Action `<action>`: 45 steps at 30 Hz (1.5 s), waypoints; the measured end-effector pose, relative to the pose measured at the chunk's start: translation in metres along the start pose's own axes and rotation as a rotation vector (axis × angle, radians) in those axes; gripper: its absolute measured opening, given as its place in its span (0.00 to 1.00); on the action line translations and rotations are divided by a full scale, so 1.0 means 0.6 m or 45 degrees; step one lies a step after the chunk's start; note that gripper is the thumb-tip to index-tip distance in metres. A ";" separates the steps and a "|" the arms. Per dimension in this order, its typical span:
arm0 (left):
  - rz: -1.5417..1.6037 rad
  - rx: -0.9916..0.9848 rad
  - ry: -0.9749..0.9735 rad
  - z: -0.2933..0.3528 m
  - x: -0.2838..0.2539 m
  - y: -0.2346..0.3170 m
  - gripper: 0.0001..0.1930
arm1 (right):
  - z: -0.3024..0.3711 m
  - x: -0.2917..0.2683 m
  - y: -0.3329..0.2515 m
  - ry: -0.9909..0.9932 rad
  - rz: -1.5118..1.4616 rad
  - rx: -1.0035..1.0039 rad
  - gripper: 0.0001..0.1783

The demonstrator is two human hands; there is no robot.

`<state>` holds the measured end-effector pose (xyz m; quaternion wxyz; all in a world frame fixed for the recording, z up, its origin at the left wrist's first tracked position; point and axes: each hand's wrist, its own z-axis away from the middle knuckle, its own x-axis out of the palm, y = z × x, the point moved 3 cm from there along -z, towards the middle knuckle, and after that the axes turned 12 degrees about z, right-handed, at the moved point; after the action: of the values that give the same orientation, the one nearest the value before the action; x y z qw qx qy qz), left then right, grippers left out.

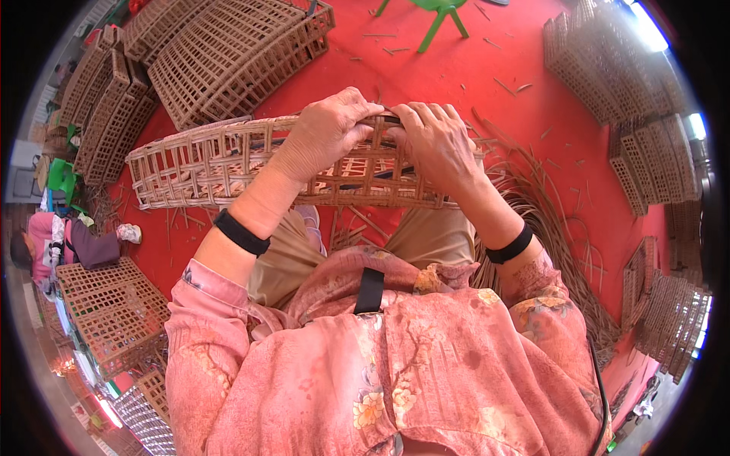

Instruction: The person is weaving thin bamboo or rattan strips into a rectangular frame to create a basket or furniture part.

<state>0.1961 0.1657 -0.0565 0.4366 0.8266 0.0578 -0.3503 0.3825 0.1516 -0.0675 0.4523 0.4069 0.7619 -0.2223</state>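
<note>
An open-weave wicker basket lies across my knees, its long rim toward the far side. My left hand is closed on that rim near its middle, thumb and fingers pinched together. Close beside it, my right hand grips the same rim, fingers bent over the top and thumb on the near side. A short dark strip shows at the rim between the two hands. Other dark strips run through the weave lower down. What lies under my fingertips is hidden.
A bundle of long loose cane strips lies on the red floor to my right. Stacked wicker baskets stand far left, with more stacks at right. A green stool is ahead. Another person sits at left.
</note>
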 end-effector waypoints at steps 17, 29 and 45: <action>0.027 -0.191 -0.189 -0.041 0.038 0.018 0.19 | 0.085 -0.018 0.093 -0.177 -0.560 0.533 0.29; -0.167 0.110 0.013 -0.056 0.067 0.040 0.16 | 0.066 -0.019 0.102 -0.057 -0.640 0.469 0.14; 0.155 -0.190 0.007 -0.077 0.062 -0.002 0.14 | 0.104 -0.063 0.098 0.417 -0.154 0.407 0.13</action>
<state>0.2478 0.1936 -0.0634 0.5174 0.7947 0.0347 -0.3155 0.4724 0.1251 -0.0637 0.2384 0.4575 0.8032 -0.2979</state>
